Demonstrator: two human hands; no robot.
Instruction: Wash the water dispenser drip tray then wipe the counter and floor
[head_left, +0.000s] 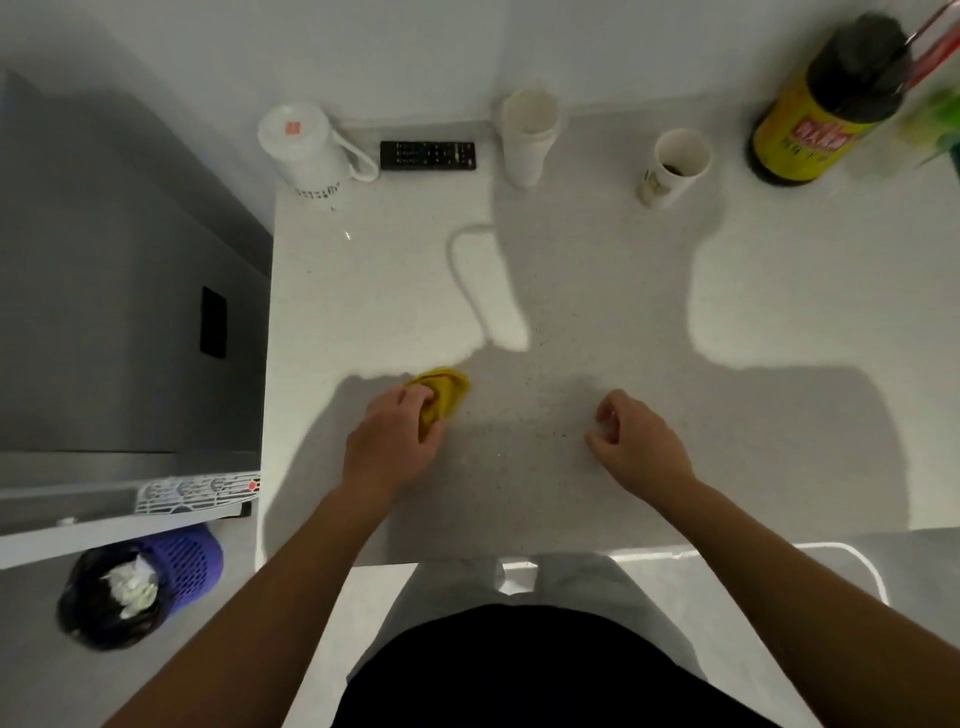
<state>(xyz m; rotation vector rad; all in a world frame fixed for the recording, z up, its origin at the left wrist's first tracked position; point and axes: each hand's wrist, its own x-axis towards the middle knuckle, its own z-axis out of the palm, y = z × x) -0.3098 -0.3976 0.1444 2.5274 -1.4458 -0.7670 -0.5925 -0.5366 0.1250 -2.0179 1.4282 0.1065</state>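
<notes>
My left hand (392, 441) grips a bunched yellow cloth (445, 391) and presses it on the white speckled counter (597, 312), near the counter's left front. My right hand (636, 447) rests on the counter about a hand's width to the right, fingers curled, holding nothing. The white slotted drip tray (197, 491) with a red dot sits in the grey water dispenser (114, 312) at the left, below counter height.
Along the back wall stand a white kettle (306, 150), a black remote (428, 155), a stack of paper cups (527, 136), a single paper cup (672, 167) and a yellow-labelled bottle (826, 111). A purple bin (140, 584) with a black liner stands on the floor at the left.
</notes>
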